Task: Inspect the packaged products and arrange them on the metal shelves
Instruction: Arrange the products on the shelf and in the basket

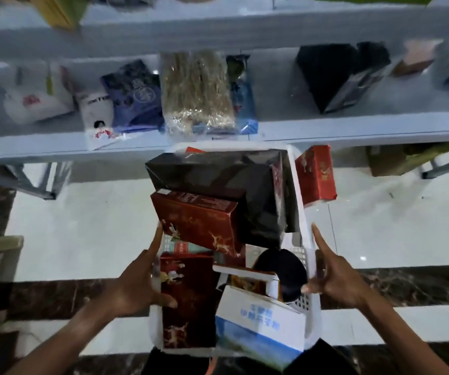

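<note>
A white plastic basket is sitting on the floor in front of the metal shelves, and it is holding most of the work that remains. It is packed with boxes: a long black box lying across the far end, a dark red box tilting on top of the pile, another red box standing along the left wall, and a white and blue box leaning at the near right corner. One more red box is standing just outside the basket's far right corner.

The left hand is reaching in over the left rim with fingers spread wide, the forefinger pointing up beside the tilted red box and the thumb lying across the standing one. The right hand is hovering at the right rim, also open, forefinger straight. Neither hand is gripping anything, though the frame is blurred enough that light contact is hard to rule out.

On the middle shelf several goods are already lying: a blue packet, a clear bag of dried strands and a black carton. So a part looks shelved, while the basket is nearly full.
</note>
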